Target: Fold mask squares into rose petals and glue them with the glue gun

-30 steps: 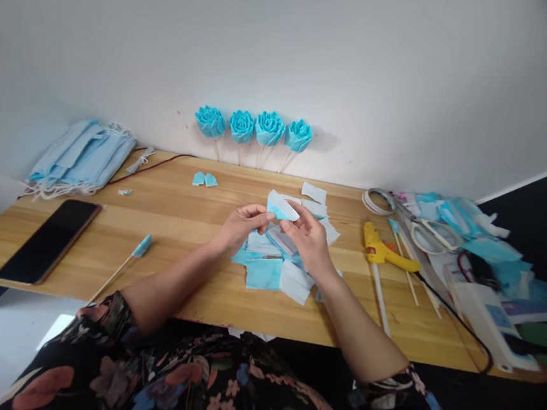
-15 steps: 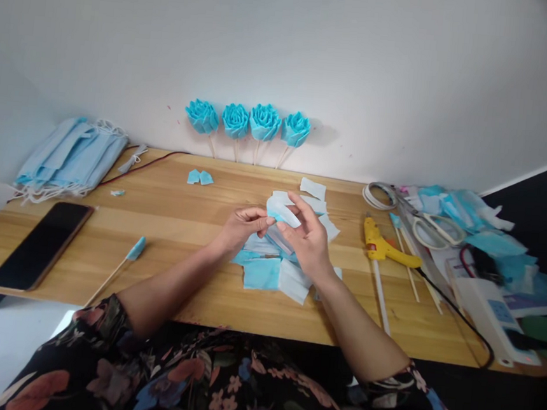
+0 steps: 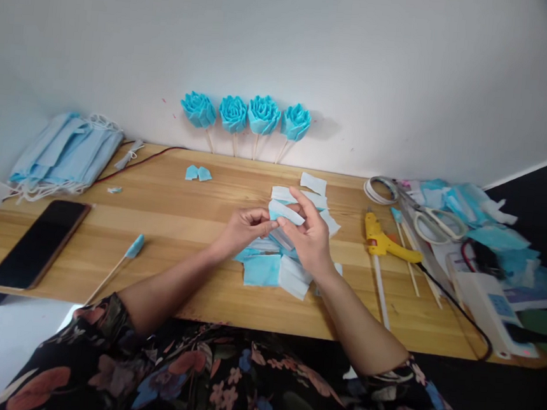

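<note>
Both my hands meet above the middle of the wooden table (image 3: 180,222) and pinch one small folded piece of blue-and-white mask fabric (image 3: 286,212). My left hand (image 3: 241,230) grips its left end with thumb and fingertips. My right hand (image 3: 310,234) holds the right end, its index finger stretched over the top. Beneath them lies a pile of cut blue and white fabric pieces (image 3: 268,269).
Four blue fabric roses on sticks (image 3: 245,114) lean on the wall. A stack of face masks (image 3: 64,155) and a phone (image 3: 38,243) lie at left, a blue-tipped stick (image 3: 117,268) nearer. A yellow glue gun (image 3: 385,243), scissors (image 3: 428,222) and scraps crowd the right.
The fabric piece has come down a little and is folded tighter between my fingers. My right index finger now reaches over it. The view has shifted slightly.
</note>
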Demonstrator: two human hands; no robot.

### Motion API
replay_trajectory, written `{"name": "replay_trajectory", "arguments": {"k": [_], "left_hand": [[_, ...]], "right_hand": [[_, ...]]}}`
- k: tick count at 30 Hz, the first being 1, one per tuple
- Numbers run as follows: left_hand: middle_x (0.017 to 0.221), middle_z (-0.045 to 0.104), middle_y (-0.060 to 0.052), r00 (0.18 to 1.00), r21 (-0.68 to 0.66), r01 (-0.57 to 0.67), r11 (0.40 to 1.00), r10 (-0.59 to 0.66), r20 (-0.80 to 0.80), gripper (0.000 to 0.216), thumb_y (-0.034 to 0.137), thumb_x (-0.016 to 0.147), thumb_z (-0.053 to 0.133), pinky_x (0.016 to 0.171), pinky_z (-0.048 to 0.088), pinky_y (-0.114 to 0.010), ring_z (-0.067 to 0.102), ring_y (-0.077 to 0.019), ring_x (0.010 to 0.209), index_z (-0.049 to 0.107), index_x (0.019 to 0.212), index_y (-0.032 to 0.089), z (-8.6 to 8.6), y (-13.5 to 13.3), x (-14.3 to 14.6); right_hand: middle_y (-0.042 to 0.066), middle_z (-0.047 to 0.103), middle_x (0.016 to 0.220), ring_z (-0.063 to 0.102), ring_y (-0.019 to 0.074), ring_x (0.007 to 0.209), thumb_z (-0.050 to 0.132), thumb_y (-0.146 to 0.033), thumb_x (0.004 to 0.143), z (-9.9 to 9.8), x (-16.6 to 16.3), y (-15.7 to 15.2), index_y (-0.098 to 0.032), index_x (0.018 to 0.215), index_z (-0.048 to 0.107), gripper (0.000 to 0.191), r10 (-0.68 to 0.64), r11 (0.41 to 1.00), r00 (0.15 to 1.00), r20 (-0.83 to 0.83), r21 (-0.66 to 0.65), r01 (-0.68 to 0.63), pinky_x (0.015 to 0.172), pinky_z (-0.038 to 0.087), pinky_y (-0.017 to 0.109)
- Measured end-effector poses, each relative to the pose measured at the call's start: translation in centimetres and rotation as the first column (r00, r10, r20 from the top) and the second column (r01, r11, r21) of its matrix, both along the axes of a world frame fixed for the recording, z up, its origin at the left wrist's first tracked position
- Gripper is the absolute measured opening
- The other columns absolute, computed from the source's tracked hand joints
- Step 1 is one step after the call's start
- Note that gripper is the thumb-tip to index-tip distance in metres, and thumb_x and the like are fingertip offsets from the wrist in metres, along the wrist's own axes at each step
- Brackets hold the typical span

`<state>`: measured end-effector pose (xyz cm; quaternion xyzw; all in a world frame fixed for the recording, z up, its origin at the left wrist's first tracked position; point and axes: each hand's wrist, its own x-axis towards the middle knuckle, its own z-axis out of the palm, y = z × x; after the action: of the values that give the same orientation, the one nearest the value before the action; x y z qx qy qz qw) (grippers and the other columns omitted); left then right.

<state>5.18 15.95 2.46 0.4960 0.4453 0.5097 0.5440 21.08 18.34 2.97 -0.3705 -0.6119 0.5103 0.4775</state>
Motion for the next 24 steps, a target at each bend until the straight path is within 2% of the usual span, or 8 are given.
{"name": "replay_trajectory", "arguments": {"k": [6,15,20,24], "left_hand": [[0.054,0.052,0.003,0.996,-0.001,-0.081,0.997,0.081,0.028,0.039,0.046,0.074,0.076,0.057,0.035,-0.024,0.044,-0.0087,0.056,0.058,0.057,0.016,-0.02,0.2,-0.31],[0.058,0.052,0.004,0.999,0.0,-0.032,0.999,0.032,0.005,0.037,0.047,0.072,0.078,0.055,0.034,-0.024,0.043,-0.008,0.056,0.06,0.063,0.016,-0.36,0.17,-0.15],[0.072,0.061,0.0,0.998,0.019,-0.042,0.999,0.042,0.045,0.034,0.045,0.072,0.079,0.066,0.042,-0.026,0.053,-0.0107,0.068,0.064,0.074,0.015,-0.48,0.19,-0.13],[0.072,0.06,0.001,0.996,0.029,-0.066,0.997,0.065,0.064,0.033,0.044,0.073,0.079,0.067,0.042,-0.026,0.053,-0.0107,0.068,0.063,0.073,0.016,-0.67,0.27,-0.2]], "right_hand": [[0.005,0.07,0.112,0.066,0.0217,0.107,0.073,-0.033,0.081,-0.07,-0.03,0.08,-0.031,0.14,0.052,0.062,0.023,1.0,0.999,-0.029,0.004,-0.022,0.099,0.055,0.043],[0.004,0.069,0.102,0.067,0.0208,0.099,0.07,-0.033,0.084,-0.31,0.11,0.18,-0.031,0.141,0.052,0.059,-0.026,0.999,0.999,0.038,0.035,0.025,0.089,0.058,0.04],[0.003,0.07,0.104,0.068,0.0206,0.1,0.069,-0.032,0.084,-0.25,0.05,0.11,-0.032,0.14,0.052,0.058,-0.004,1.0,1.0,0.009,0.01,0.004,0.094,0.056,0.041],[0.003,0.072,0.103,0.068,0.0208,0.098,0.071,-0.032,0.083,-0.19,-0.04,0.08,-0.031,0.139,0.053,0.059,0.0,1.0,1.0,-0.01,-0.017,0.0,0.095,0.056,0.042]]}}
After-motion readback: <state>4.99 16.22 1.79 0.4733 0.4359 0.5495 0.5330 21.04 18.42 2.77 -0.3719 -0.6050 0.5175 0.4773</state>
